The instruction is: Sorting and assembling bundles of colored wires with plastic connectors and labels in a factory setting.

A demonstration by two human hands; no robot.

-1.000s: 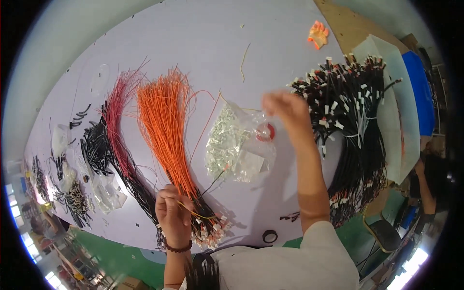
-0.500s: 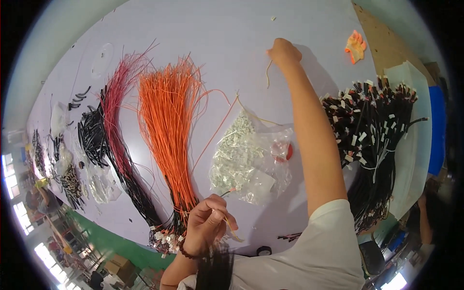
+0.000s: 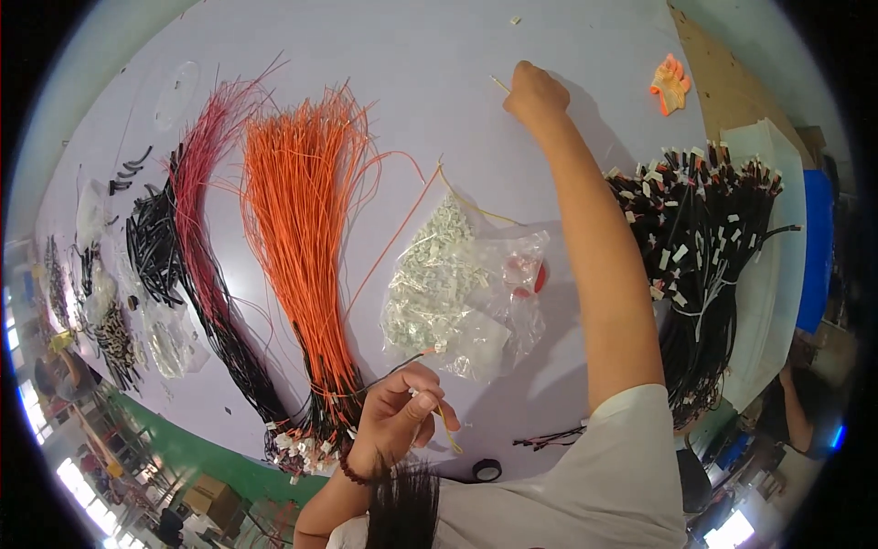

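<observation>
Left hand [image 3: 395,416] was low over the near side of the pale worktop [image 3: 439,55], thumb and forefinger pinched together on a yellow wire [image 3: 449,432], its free end curving down toward the worker. Beaded bracelet [image 3: 351,470] on that wrist. Right hand [image 3: 538,93] was stretched out to the far part of the worktop, fingers curled in and clamped on a second yellow wire [image 3: 498,84], of which only a short end poked out on the left; fingertips themselves were hidden. Between the hands lay a clear plastic bag [image 3: 434,293] of small white connectors, a red roll [image 3: 540,277] partly under its right edge. A dark wire with an orange tip [image 3: 400,365] ran from behind the left hand to the bag. Just left of the bag: bundle of orange wires [image 3: 297,201], white plugs at its near end, then a pinkish-red wire bundle [image 3: 195,197]. To the right, black cables [image 3: 709,265] were tied in a thick sheaf, many white-tipped. Beyond them lay an orange-and-cream glove [image 3: 670,86]. Black tape roll [image 3: 487,470] sat at the near edge.
</observation>
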